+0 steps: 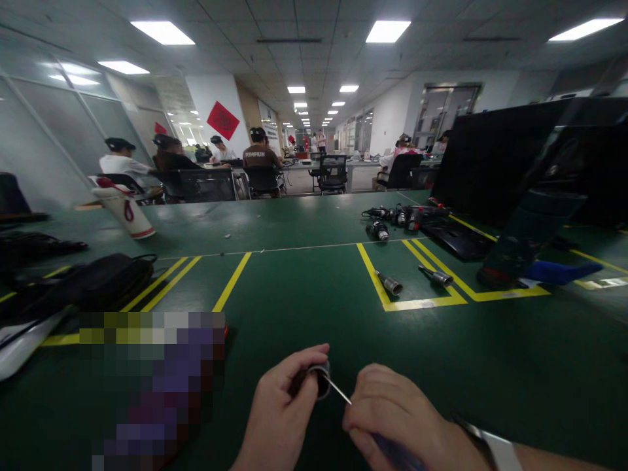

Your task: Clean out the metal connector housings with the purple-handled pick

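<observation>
Ceiling lights (pixel 387 31) shine above chairs (pixel 332 174) and seemingly glass partitions (pixel 46 127).

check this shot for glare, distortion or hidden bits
Head view: ceiling lights blow out to white; head view: coarse pixel blocks hide detail at lower left; head view: white cup leans outward, likely wide-angle distortion; head view: thin shaft in the right grip catches light, the metal cylinder looks dark inside.

On the green tabletop (pixel 294 294), a white cup (pixel 128 216) with red trim stood at the left, beyond a black pouch (pixel 101 281). At the right, a dark bottle (pixel 527 239) stood beside a blue object (pixel 564 272). Farther back, a person in a brown shirt (pixel 262 157) sat near a white pillar (pixel 202 91) bearing a red diamond-shaped sign (pixel 223 120).
</observation>
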The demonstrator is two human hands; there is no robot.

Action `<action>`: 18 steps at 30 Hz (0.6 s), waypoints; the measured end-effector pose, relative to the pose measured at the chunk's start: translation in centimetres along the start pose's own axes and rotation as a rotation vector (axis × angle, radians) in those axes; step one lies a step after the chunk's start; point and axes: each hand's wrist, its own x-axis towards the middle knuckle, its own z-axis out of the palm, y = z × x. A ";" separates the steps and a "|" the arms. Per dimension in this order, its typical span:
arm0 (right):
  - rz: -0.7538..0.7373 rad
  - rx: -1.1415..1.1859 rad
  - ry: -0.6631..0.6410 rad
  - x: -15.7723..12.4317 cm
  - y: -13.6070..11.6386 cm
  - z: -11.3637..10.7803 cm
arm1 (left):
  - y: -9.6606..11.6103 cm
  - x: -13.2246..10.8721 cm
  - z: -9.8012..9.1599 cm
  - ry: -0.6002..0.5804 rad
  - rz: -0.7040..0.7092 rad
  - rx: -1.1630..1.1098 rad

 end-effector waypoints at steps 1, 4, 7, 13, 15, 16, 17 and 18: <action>-0.004 -0.015 -0.002 0.0 0.0 0.1 | 0.0 0.0 0.0 -0.003 0.005 0.000; -0.007 -0.051 -0.011 0.1 -0.1 0.2 | -0.2 -0.1 0.1 -0.002 0.006 0.001; -0.032 -0.031 0.012 -0.1 -0.1 0.0 | -0.4 0.0 0.1 -0.011 0.002 0.002; -0.052 -0.088 0.107 -0.1 -0.2 -1.2 | -1.1 0.1 0.1 -0.028 0.044 -0.046; -0.007 -0.128 0.084 0.0 0.1 -1.3 | -1.4 -0.2 0.5 -0.078 0.021 -0.102; 0.010 -0.142 0.056 0.1 0.3 -1.1 | -1.7 -0.4 0.7 -0.106 0.008 -0.137; 0.025 -0.155 0.015 0.2 0.5 -1.0 | -1.9 -0.6 0.9 -0.129 -0.002 -0.175; 0.032 -0.165 -0.027 0.2 0.8 -0.7 | -2.2 -0.9 1.2 -0.137 0.000 -0.213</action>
